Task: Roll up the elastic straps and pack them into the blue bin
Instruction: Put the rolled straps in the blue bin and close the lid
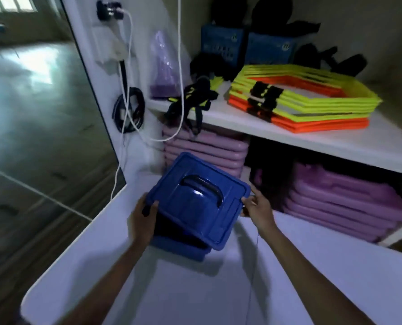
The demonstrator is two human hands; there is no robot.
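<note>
Blue lid (pixel 190 208) (tilted) in left grip (pixel 142 221).

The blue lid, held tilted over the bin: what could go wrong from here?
The blue lid is tilted, held only at two corners by the left hand and the right hand; it may slip. The white cable hanging left of the blue bin could catch on the lid.

One bin (pixel 178 250), one lid (pixel 195 195), two hands (pixel 140 222) (pixel 258 207)
</note>
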